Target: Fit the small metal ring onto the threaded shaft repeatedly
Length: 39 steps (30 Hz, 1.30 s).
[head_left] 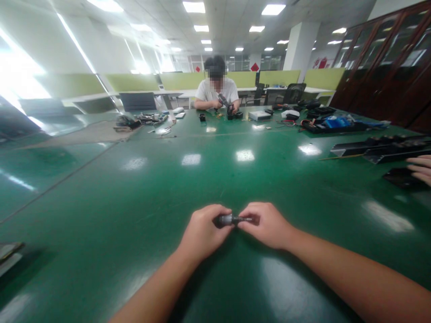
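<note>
Low over the near part of the green table [215, 188], a short screwdriver [226, 219] with a grey and black body lies level between my two hands. My left hand [205, 229] is closed round its thick end, which is partly hidden in the palm. On the other side, my right hand [267, 224] pinches at the thin dark shaft and metal tip, its fingers curled about them. The fingertips of both hands are close together at the middle of the tool. Fine detail there is blurred.
Across the table a person [217, 92] in a white shirt handles a dark tool. Black metal rails [397, 148] and another person's hand [420, 168] on a dark part are at right. A blue-filled tray [340, 123] and loose electronics [151, 118] lie farther back.
</note>
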{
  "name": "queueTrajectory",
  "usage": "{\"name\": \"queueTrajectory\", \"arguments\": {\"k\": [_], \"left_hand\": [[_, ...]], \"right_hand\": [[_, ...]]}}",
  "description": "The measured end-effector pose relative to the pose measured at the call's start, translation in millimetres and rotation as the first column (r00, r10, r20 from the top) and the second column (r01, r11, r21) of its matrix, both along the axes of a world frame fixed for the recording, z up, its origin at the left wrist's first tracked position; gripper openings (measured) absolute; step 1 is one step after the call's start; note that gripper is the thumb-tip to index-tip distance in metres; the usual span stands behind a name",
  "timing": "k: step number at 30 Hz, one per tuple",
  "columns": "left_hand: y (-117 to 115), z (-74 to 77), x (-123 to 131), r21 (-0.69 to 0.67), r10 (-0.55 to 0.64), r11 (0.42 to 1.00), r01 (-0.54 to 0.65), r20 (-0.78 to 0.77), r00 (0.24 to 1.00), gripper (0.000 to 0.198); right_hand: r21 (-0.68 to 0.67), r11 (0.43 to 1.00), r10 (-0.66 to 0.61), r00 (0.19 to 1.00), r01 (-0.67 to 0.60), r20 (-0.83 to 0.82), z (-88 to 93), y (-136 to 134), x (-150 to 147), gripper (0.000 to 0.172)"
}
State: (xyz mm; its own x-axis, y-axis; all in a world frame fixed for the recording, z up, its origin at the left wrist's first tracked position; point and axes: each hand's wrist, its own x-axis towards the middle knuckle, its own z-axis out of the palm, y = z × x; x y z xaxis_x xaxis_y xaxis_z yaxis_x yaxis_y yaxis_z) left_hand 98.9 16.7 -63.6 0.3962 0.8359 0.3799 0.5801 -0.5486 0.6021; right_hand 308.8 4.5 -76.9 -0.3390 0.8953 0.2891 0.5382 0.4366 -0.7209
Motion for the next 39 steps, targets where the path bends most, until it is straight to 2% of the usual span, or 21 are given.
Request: {"name": "queueTrajectory", "arguments": {"k": [14, 39], "left_hand": [[-1.4, 4.3, -1.1, 0.001, 0.002, 1.000, -0.002, -0.009, 1.000, 0.017], [-1.0, 7.2, -1.2, 0.020, 0.007, 1.000, -0.007, -0.009, 1.000, 0.016]], "right_hand": [[0.010, 1.000, 0.016, 1.000, -0.015, -0.015, 0.7, -0.3, 1.2, 0.008], [0.014, 0.999, -0.032, 0.998, 0.033, -0.046, 2.4, -1.9, 0.0, 0.005]]}}
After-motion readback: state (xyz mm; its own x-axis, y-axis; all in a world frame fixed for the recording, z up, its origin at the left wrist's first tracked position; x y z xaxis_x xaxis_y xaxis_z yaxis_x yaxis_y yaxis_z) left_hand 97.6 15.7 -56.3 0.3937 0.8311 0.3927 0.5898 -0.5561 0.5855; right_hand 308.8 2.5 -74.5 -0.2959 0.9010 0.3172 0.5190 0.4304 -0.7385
